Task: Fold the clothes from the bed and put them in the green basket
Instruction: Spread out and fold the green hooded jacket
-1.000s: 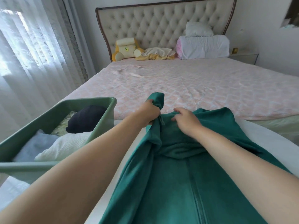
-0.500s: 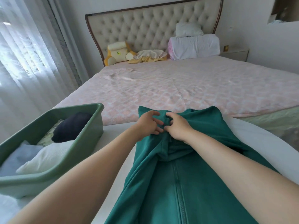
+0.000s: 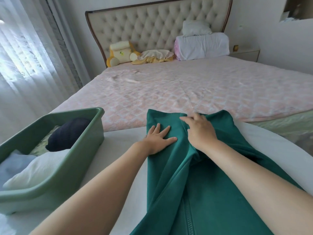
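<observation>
White table at the bed's foot: jacket (image 3: pixel 171 175) spread, basket (image 3: pixel 71 168) at its left edge.
My left hand (image 3: pixel 159 139) presses flat, fingers splayed; right hand (image 3: pixel 199 131) rests loosely open, gripping nothing. Soft, limp fleece; I'd pinch its far edge.

Green top (image 3: pixel 183 180): dark green, soft, with a zipper down the middle. It lies flat and long on the white surface, its far end at the edge of the bed.
Basket (image 3: pixel 79 167): light green plastic, left of the top, apart from it. Folded clothes sit inside: dark blue, white, pale blue.
</observation>
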`<action>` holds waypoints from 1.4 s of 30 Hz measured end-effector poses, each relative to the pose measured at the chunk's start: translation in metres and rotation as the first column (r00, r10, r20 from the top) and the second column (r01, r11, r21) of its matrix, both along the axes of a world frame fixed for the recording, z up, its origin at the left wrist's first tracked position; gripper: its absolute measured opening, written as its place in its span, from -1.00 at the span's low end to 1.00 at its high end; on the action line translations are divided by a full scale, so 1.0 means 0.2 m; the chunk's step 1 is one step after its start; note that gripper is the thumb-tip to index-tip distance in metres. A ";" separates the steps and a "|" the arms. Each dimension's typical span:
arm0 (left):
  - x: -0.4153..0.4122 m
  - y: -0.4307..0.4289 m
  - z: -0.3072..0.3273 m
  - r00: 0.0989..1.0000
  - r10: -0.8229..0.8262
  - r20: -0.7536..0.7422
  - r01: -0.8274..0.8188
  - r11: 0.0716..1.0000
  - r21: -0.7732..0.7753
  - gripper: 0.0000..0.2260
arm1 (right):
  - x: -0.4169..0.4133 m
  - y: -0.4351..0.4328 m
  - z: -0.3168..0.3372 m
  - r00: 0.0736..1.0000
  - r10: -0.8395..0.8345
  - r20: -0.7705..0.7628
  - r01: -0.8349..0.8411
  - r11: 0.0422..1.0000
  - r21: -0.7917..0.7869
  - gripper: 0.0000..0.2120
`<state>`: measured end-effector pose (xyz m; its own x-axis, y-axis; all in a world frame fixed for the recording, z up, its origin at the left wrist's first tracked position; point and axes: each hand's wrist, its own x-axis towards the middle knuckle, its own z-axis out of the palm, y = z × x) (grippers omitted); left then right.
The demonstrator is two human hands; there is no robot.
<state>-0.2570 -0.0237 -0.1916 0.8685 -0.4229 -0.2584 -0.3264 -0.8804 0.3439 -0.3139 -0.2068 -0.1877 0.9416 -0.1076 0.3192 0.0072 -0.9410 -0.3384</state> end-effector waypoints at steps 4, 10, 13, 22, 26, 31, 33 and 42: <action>0.02 0.03 -0.01 0.992 0.116 0.044 -0.098 0.953 -0.288 -0.45 | -0.01 0.00 0.00 0.910 0.131 -0.394 -0.160 0.986 -0.041 -0.51; 0.03 0.08 -0.02 0.949 0.303 -0.083 -0.304 0.819 -0.486 -0.51 | -0.04 -0.02 -0.03 0.896 0.122 -0.427 -0.127 0.992 0.015 -0.45; 0.05 0.10 0.02 0.950 0.280 -0.139 -0.306 0.741 -0.598 -0.49 | -0.06 0.03 -0.05 0.947 0.093 -0.308 -0.074 0.995 0.074 -0.47; 0.22 0.32 0.11 0.885 0.388 0.258 -0.254 0.866 -0.430 -0.48 | 0.02 0.28 -0.04 0.893 0.256 -0.370 -0.222 0.966 0.134 -0.27; 0.31 0.43 -0.01 0.881 0.375 0.290 -0.259 0.893 -0.367 -0.50 | 0.16 0.38 -0.09 0.882 0.272 -0.384 -0.256 0.962 0.095 -0.28; 0.38 0.46 -0.11 0.915 0.346 0.205 -0.301 0.927 -0.224 -0.53 | 0.21 0.38 -0.16 0.900 0.264 -0.346 -0.249 0.965 0.087 -0.32; 0.36 0.46 -0.10 0.915 0.333 0.230 -0.312 0.942 -0.122 -0.53 | 0.21 0.39 -0.16 0.898 0.252 -0.360 -0.244 0.967 0.067 -0.33; -0.03 0.55 -0.04 0.886 0.155 0.438 -0.160 0.987 -0.025 -0.54 | 0.08 0.46 -0.10 0.883 0.067 -0.464 -0.095 0.995 -0.038 -0.32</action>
